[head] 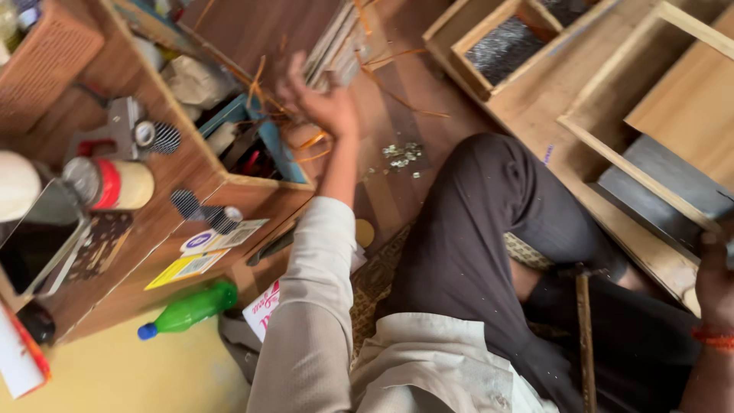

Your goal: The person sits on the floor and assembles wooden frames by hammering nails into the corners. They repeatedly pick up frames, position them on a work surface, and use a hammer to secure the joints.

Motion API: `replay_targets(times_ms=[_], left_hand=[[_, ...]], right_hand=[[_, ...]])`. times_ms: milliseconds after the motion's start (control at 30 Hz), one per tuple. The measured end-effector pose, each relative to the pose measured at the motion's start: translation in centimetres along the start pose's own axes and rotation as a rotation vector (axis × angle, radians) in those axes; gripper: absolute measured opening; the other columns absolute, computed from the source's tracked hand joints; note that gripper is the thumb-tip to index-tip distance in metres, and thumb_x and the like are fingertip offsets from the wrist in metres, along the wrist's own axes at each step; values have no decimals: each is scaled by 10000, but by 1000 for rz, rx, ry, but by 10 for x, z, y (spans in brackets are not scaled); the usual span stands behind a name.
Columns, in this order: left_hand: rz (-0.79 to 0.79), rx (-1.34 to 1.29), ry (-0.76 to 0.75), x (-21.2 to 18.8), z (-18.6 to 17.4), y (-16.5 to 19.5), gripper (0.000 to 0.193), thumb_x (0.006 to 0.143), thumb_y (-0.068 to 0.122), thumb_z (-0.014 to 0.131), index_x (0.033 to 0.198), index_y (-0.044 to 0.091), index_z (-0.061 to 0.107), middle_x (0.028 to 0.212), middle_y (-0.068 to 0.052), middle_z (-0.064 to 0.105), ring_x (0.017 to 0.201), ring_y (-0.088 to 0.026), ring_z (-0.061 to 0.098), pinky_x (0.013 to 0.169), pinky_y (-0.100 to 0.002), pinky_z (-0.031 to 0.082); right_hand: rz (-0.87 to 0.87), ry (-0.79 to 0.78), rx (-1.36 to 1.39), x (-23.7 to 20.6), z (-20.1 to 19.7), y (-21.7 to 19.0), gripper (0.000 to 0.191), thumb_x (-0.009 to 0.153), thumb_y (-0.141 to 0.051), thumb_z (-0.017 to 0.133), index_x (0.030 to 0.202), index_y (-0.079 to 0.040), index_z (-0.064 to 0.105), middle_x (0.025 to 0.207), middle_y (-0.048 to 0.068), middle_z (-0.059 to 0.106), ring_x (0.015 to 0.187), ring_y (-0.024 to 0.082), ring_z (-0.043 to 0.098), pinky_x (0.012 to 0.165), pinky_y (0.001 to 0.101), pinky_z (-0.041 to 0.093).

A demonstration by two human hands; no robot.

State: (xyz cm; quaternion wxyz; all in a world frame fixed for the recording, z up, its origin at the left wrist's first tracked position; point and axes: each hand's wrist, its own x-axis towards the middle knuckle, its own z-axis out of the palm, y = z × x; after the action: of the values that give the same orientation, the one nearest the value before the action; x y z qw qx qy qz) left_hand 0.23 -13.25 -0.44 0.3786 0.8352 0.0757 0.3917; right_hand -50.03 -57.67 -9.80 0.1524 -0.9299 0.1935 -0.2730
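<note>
floor: brown wood-grain boards are lying under everything, scattered with thin orange strips (397, 95) at 12 o'clock.
left hand (317, 95): blurred, fingers spreading open, reaching among the strips beside a blue-edged wooden box (264, 141).
right hand (715, 279): at 4 o'clock, touching a pale plywood frame (642, 180); grip impossible to tell.
green bottle (191, 310): smooth plastic, lying at 8 o'clock.

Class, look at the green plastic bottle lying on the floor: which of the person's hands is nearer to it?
Left. The left hand reaches above the green bottle; the right hand sits at the far right edge, much farther away.
</note>
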Motion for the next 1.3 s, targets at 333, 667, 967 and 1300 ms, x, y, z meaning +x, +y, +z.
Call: replay_targets(times_ms=[333,667,967,1300], left_hand=[[-568,-541,40,73,2,-138,453,803,53,874,1184,-12,637,978,-146,730,758,-170,659,637,-273,544],[-843,-665,131,76,-19,-142,151,908,85,733,869,-20,633,863,-127,682,638,-206,723,514,-288,564],[-597,-744,38,45,-49,-103,112,853,52,754,840,80,646,825,-80,712,641,-90,588,514,-188,464],[-636,-1065,-1483,-208,-117,150,170,963,128,724,919,-32,689,808,-73,706,722,-158,658,679,-282,544]], right_hand=[[275,-181,170,4,3,-9,261,1167,-101,437,1197,72,630,1018,108,658,892,170,598,801,303,485],[329,-174,237,-7,1,-1,230,1153,-98,466,1203,61,624,1020,98,647,879,174,583,800,313,478],[215,-13,127,26,-30,-84,246,1065,-37,668,1272,60,577,1171,175,635,1053,275,611,939,388,497],[525,-234,1081,81,-64,-246,632,1076,-279,478,1644,-58,310,1357,132,655,1269,225,596,1147,374,411]])
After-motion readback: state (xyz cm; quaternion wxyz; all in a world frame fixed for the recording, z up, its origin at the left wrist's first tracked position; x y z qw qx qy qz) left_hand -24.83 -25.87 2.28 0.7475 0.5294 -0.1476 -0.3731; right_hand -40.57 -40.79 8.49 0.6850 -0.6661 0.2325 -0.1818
